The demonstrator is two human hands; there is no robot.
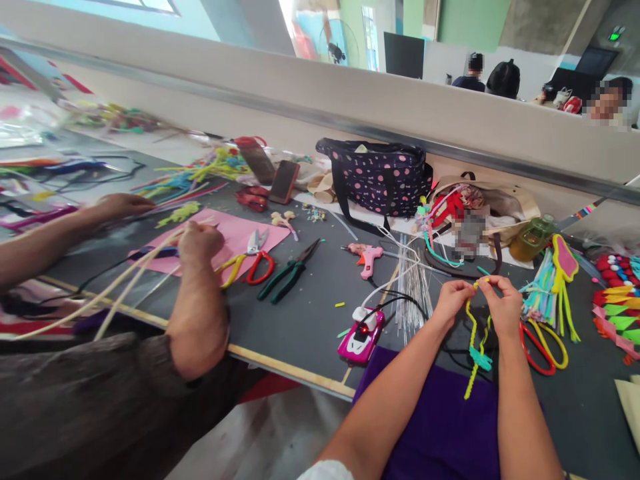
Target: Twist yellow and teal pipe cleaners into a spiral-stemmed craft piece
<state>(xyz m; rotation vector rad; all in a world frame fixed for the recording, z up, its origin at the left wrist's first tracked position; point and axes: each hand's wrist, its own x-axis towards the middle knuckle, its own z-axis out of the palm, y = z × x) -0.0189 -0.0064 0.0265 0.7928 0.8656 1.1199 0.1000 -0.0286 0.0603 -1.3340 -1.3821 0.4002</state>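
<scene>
My left hand [454, 301] and my right hand [503, 305] meet above the table, both closed in a pinch on a yellow pipe cleaner [471, 325]. Its twisted strands hang down between my forearms in a loop. A turquoise fuzzy piece [481, 359] is wound across the lower part, and one yellow end dangles under it. A purple cloth [425, 427] lies beneath my forearms. Just right of my right wrist are scissors with red and yellow handles [549, 363]; their blades are hidden. A bundle of pastel pipe cleaners [543, 293] lies beyond them.
At left a co-worker's hand [200, 240] holds pale strands over a pink sheet [163, 250]. Between us lie scissors [257, 243], pliers [290, 270], a pink glue gun [367, 258] and a magenta power strip [361, 340]. Bags [380, 180] and a bottle [533, 239] line the back.
</scene>
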